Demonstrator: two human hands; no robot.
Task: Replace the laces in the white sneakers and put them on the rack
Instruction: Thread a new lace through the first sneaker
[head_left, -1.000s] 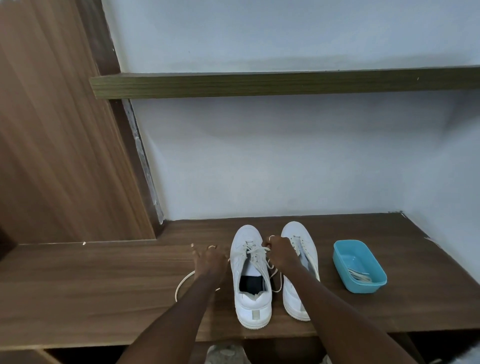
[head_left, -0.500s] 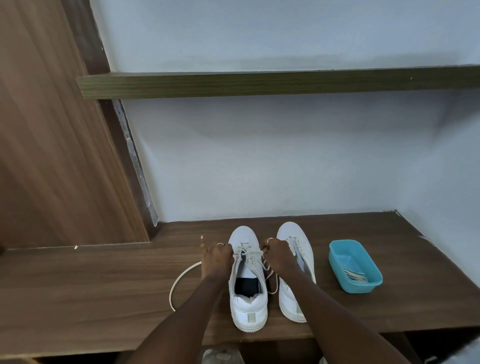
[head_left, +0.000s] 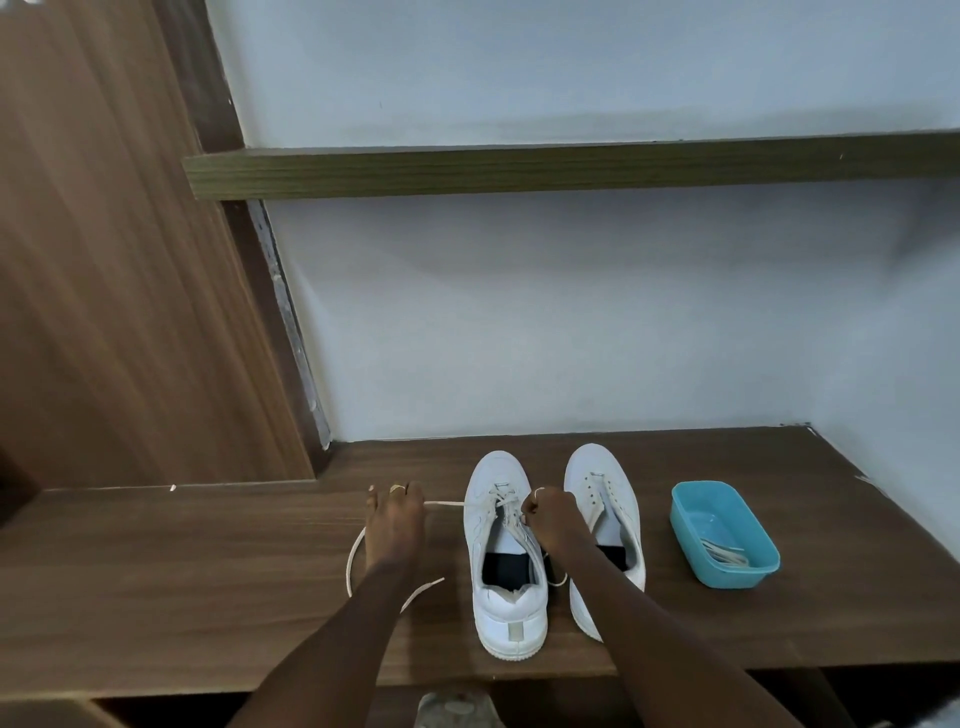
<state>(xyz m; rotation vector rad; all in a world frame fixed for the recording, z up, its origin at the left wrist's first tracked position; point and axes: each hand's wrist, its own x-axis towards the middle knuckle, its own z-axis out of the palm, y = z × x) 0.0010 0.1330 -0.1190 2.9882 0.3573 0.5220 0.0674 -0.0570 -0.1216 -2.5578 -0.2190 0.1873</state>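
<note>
On a wooden bench (head_left: 208, 597) the left sneaker (head_left: 506, 613) and right sneaker (head_left: 597, 467) stand side by side, toes to the wall, with a blue tub (head_left: 691, 519) just to their right. Both forearms reach forward. The left hand (head_left: 395, 525), beside the left sneaker, pinches its lace (head_left: 444, 504), drawn sideways from the eyelets. The right hand (head_left: 553, 519), fingers curled, grips the lace above the tongue.

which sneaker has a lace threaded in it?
The left sneaker, farther from the blue tub: a lace crosses its eyelets. The right sneaker shows bare eyelets.
</note>
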